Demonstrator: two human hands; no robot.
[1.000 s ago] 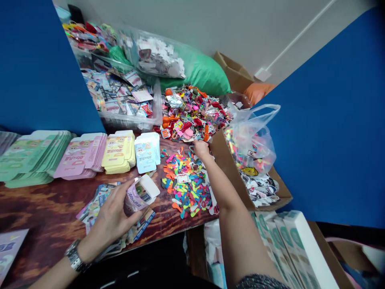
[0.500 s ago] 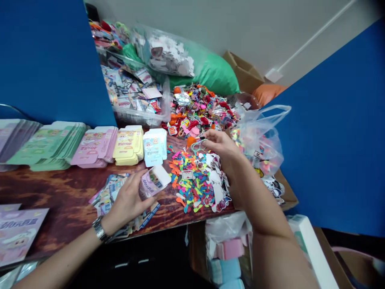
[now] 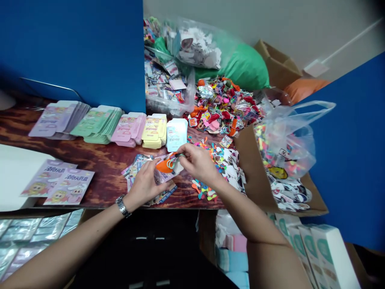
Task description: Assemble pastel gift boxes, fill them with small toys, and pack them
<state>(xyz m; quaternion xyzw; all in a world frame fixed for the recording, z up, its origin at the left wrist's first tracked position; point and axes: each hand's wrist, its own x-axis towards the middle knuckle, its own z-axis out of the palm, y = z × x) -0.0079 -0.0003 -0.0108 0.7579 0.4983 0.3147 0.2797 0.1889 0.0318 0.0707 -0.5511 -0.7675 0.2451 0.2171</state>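
Your right hand (image 3: 197, 162) pinches a thin cord loop (image 3: 172, 162) between its fingertips, while your left hand (image 3: 143, 186) curls around a lilac paper box (image 3: 168, 173). An orange charm (image 3: 162, 165) on that loop lies against the box, between your hands. The charm looks light and a little soft, so the loop or the charm's thick middle gives you the surest hold. The box looks like thin card that would dent if squeezed, so it is best held lightly by its sides. Printed cards (image 3: 135, 170) lie under your left hand on the tabletop (image 3: 102, 172). Beyond your hands stands a stack of pale blue boxes (image 3: 177, 134). Past your right hand, a cardboard carton (image 3: 251, 168) holds a plastic bag (image 3: 285, 138) of bright pieces and loose stickers (image 3: 288, 196).
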